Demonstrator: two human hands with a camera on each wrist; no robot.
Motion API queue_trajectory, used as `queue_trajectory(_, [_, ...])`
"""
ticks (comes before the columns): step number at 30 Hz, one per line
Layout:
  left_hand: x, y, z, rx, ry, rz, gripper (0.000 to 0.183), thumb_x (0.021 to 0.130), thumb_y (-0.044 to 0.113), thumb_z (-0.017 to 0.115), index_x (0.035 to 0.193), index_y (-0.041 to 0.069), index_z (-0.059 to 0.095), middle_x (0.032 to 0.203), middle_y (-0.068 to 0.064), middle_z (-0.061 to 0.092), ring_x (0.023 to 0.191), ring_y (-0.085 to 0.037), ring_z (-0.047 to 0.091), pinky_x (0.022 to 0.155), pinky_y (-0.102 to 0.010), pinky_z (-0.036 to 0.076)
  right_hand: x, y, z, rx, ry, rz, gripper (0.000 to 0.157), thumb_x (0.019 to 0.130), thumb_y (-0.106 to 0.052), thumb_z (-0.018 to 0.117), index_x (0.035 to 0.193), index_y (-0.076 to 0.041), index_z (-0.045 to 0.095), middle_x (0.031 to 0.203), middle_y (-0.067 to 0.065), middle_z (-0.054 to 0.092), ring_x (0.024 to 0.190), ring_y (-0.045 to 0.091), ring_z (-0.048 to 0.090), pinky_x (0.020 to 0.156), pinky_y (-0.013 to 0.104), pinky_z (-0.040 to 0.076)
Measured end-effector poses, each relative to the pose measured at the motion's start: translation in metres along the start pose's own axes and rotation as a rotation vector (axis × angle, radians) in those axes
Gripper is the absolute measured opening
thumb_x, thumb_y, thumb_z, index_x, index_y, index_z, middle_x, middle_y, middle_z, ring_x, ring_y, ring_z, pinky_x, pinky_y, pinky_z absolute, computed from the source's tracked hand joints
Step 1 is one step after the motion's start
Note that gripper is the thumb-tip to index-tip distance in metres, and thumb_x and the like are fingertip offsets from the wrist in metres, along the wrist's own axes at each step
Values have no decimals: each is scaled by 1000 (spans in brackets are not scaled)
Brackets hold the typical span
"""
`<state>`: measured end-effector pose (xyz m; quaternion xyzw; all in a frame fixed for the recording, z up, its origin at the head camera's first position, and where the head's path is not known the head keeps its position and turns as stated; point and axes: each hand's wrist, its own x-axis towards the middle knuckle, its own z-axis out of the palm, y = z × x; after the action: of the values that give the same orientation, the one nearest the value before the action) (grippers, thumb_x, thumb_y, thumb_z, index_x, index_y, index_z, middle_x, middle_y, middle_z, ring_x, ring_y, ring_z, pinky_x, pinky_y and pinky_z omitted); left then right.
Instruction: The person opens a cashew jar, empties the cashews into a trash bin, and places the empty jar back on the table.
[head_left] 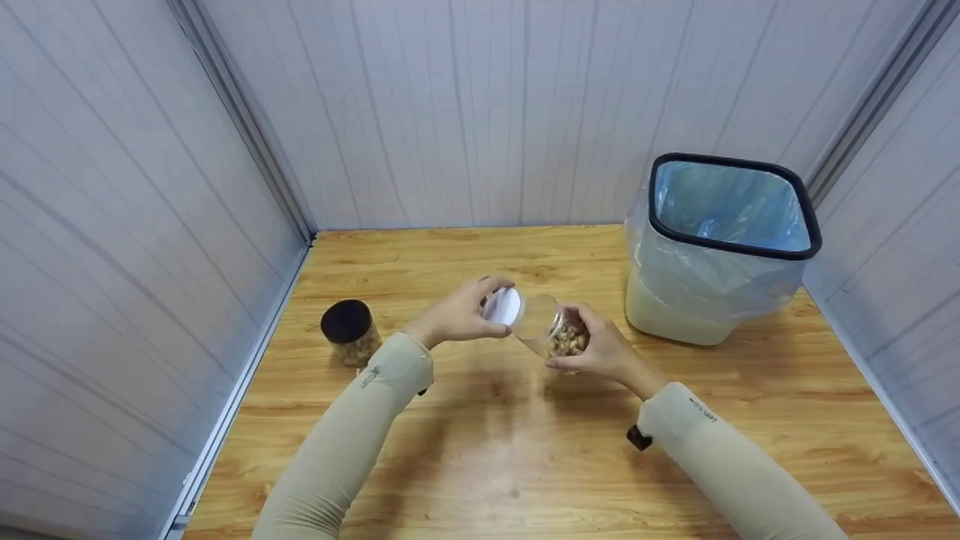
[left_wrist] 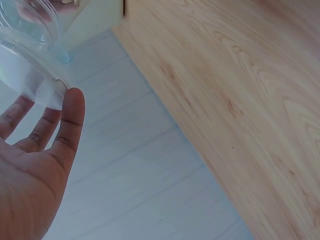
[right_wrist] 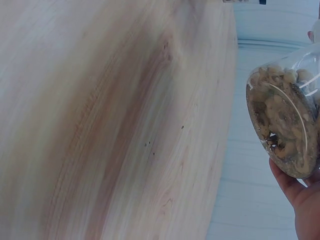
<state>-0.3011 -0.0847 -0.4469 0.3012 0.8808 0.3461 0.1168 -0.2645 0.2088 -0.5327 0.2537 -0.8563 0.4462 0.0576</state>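
My left hand (head_left: pixel 463 311) holds a round white lid (head_left: pixel 501 307) by its edge, thumb on one side and fingers on the other. In the left wrist view the lid (left_wrist: pixel 30 75) is tilted, close by the rim of a clear jar. My right hand (head_left: pixel 600 349) grips this clear jar (head_left: pixel 538 319) around its lower part. The jar leans with its mouth toward the lid, and light brown nut-like pieces (head_left: pixel 568 337) lie in its bottom. They show through the jar's base in the right wrist view, where the jar (right_wrist: pixel 282 122) rests in the fingers (right_wrist: pixel 287 182).
A second jar with a black lid (head_left: pixel 347 321) and similar contents stands on the wooden table (head_left: pixel 480 465) at the left. On the right is a pale bin (head_left: pixel 675 300) with a black rim and a clear bag liner. Pale panel walls (head_left: pixel 480 112) enclose the back and sides.
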Motion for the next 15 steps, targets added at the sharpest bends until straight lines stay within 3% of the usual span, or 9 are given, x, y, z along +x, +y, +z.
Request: queue_trajectory(15, [-6, -16, 1, -1, 14, -53, 83, 86, 30, 84, 159, 10, 52, 147, -18, 57, 128, -34, 57, 104, -50, 56, 0, 1, -1, 18, 14, 5, 84, 76, -27, 102, 143, -1, 58, 125, 15, 74, 109, 26, 72, 96, 45, 60])
